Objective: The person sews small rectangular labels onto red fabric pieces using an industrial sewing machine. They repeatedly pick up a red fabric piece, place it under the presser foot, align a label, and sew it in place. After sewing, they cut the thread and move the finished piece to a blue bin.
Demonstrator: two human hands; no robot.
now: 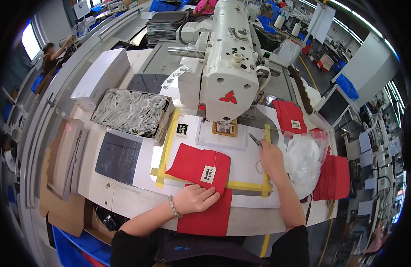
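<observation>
My left hand (194,200), with a beaded bracelet at the wrist, is closed on the near edge of a red fabric piece (194,161). A cream label (208,174) sits on this piece, and a thread runs from it toward the sewing machine. Under that hand, another red fabric piece (205,219) lies at the table's front edge. My right hand (272,161) is closed around small thread snips (255,139), their tips pointing toward the machine. A thin dark loop (259,167) shows beside that hand. Ahead stands the white sewing machine (230,58), its brass-coloured clamp frame (224,129) below the head.
Yellow tape (245,185) borders the work area, where a small black label (181,129) lies. At left are a box of crumpled strips (129,113), a white box (100,75) and a dark sheet (119,155). A plastic bag (303,160) and red fabric stacks (333,178) are at right.
</observation>
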